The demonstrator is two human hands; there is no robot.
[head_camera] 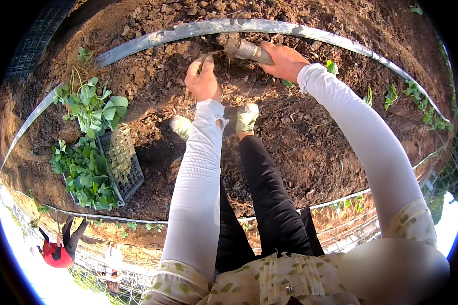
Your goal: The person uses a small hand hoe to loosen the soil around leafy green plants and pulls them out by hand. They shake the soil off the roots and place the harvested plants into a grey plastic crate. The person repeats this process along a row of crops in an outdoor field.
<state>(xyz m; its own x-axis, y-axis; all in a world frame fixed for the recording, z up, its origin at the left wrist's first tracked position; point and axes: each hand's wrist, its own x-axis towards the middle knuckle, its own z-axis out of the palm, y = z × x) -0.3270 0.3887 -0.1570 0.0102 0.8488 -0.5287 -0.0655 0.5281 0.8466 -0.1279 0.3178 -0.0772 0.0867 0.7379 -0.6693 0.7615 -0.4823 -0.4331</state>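
My right hand [284,61] grips the handle of a short digging tool [248,50], whose head is caked with soil and points left over a dark hollow in the earth. To the left, my left hand [204,78] pinches something small and thin between thumb and fingers, perhaps roots; what exactly is too small to tell. A pale drip hose [229,26] curves over the soil just beyond both hands. A bunch of leafy seedlings [93,106] with bare roots lies on the ground at left, beside a plastic crate [131,175] holding more green seedlings [87,171].
Clumped brown soil [301,160] surrounds my feet. Small plants [391,97] stand in the bed at right. Another thin hose [137,221] runs behind me. Farther off at lower left, a person in red [59,255] holds a long handle; a second person [112,267] is nearby.
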